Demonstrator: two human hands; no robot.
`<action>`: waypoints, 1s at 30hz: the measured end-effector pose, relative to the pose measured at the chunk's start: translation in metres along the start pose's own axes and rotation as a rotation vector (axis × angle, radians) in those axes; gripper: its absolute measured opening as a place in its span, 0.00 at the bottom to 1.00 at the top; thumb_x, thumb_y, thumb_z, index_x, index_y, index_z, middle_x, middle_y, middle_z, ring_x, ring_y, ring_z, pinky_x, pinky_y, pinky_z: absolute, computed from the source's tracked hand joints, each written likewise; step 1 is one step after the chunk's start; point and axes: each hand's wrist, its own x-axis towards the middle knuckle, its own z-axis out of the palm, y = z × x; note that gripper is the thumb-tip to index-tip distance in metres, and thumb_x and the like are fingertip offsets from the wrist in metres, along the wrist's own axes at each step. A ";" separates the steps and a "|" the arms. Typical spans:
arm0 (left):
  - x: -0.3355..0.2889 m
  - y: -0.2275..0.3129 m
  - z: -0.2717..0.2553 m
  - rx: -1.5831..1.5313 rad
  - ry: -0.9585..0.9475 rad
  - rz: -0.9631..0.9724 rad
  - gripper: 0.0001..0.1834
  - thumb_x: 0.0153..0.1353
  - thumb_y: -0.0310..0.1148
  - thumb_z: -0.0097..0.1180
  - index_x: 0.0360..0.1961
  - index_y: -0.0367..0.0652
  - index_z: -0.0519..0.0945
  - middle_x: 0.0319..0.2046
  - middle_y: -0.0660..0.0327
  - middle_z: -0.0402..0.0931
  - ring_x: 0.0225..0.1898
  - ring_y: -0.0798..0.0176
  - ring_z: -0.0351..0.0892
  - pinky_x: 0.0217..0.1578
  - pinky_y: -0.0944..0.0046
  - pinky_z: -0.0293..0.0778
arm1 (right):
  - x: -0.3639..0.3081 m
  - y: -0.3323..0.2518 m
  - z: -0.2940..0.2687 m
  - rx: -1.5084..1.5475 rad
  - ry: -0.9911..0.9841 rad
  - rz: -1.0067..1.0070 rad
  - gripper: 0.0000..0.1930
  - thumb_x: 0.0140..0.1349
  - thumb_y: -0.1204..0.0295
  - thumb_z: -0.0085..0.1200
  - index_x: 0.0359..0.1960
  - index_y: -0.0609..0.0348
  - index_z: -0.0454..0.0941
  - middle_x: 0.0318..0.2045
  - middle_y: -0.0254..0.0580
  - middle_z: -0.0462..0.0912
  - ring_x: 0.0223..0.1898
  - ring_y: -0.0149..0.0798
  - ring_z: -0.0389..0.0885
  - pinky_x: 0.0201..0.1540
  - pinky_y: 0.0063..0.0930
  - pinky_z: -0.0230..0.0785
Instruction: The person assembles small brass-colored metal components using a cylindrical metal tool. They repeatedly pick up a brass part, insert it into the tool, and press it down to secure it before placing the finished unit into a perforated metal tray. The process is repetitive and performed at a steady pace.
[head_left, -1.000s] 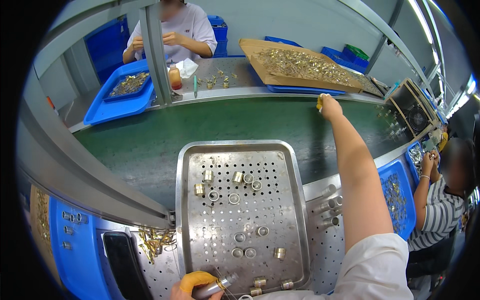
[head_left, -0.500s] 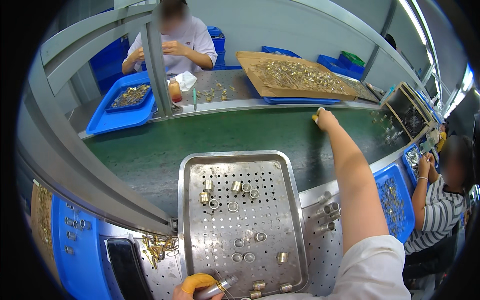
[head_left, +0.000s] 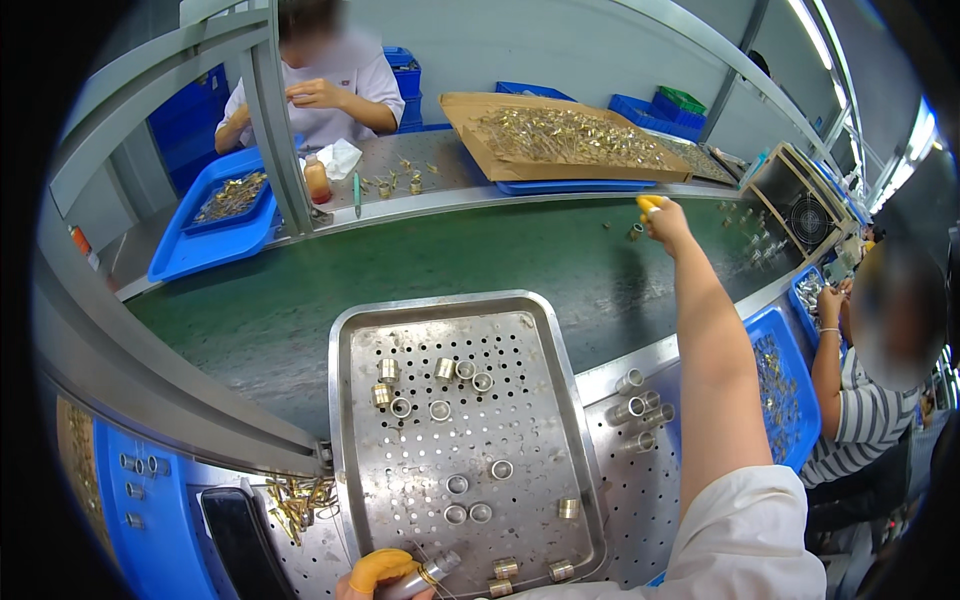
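My left hand [head_left: 385, 575], with yellow finger covers, grips a silver metal cylinder [head_left: 425, 575] at the tray's near left corner. A brass-coloured band and thin wires show around the cylinder's end. My right arm stretches far across the green conveyor belt [head_left: 450, 240]. There my right hand [head_left: 662, 222] hovers with a yellow-covered finger extended, its fingers apart. Just left of it a small metal sleeve [head_left: 636, 231] stands on the belt, apart from the fingers. Several metal sleeves [head_left: 440, 410] and brass-banded ones [head_left: 444, 369] are spread over the perforated metal tray [head_left: 340, 400].
Silver tubes [head_left: 630, 410] stand right of the tray. Left of it are brass strips [head_left: 295, 505], a black phone [head_left: 240, 540] and a blue tray [head_left: 165, 570]. Across the belt, a cardboard tray [head_left: 470, 150] holds metal parts. Co-workers sit opposite and at the right. A metal post [head_left: 270, 120] rises at left.
My right hand has lifted off the belt, its fingers opening, and the metal sleeve now stands beside it. My left hand keeps its hold. The whole view has shifted slightly.
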 end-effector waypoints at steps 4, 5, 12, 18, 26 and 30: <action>0.003 0.001 -0.001 0.006 -0.027 0.005 0.22 0.44 0.24 0.63 0.42 0.37 0.71 0.33 0.55 0.77 0.35 0.62 0.78 0.37 0.67 0.72 | -0.007 -0.012 0.038 -0.879 0.009 -0.414 0.13 0.53 0.71 0.53 0.42 0.57 0.75 0.33 0.48 0.79 0.37 0.47 0.79 0.40 0.34 0.70; 0.002 0.001 -0.001 0.007 -0.022 0.005 0.22 0.44 0.25 0.63 0.42 0.37 0.71 0.33 0.54 0.77 0.35 0.62 0.78 0.37 0.67 0.72 | -0.006 -0.010 0.055 -0.999 -0.016 -0.366 0.12 0.53 0.71 0.52 0.39 0.57 0.75 0.35 0.49 0.79 0.38 0.49 0.78 0.41 0.36 0.70; 0.007 -0.002 -0.004 0.009 -0.067 0.016 0.22 0.43 0.29 0.65 0.40 0.41 0.72 0.31 0.57 0.77 0.31 0.65 0.79 0.35 0.68 0.74 | -0.008 -0.013 0.062 -1.365 -0.255 -0.486 0.07 0.49 0.76 0.50 0.31 0.63 0.77 0.34 0.52 0.79 0.38 0.53 0.77 0.39 0.40 0.70; 0.000 -0.014 -0.006 -0.025 -0.087 0.162 0.21 0.50 0.33 0.56 0.46 0.44 0.68 0.29 0.52 0.75 0.29 0.50 0.76 0.30 0.59 0.73 | -0.210 -0.127 0.114 -0.306 -0.982 -0.456 0.07 0.48 0.76 0.60 0.29 0.64 0.78 0.24 0.37 0.79 0.26 0.25 0.74 0.31 0.18 0.66; -0.004 -0.021 -0.004 0.021 -0.159 0.206 0.22 0.48 0.34 0.58 0.46 0.47 0.68 0.29 0.55 0.76 0.31 0.51 0.77 0.31 0.59 0.73 | -0.382 -0.139 0.179 -0.167 -1.272 -0.717 0.12 0.48 0.70 0.61 0.36 0.57 0.79 0.29 0.43 0.80 0.27 0.33 0.79 0.32 0.27 0.70; -0.001 -0.021 -0.003 -0.044 -0.133 0.186 0.23 0.47 0.33 0.58 0.46 0.47 0.68 0.28 0.55 0.77 0.30 0.51 0.78 0.32 0.59 0.74 | -0.396 -0.143 0.180 -0.306 -1.220 -0.767 0.12 0.53 0.68 0.57 0.40 0.54 0.78 0.30 0.45 0.80 0.24 0.33 0.78 0.30 0.27 0.69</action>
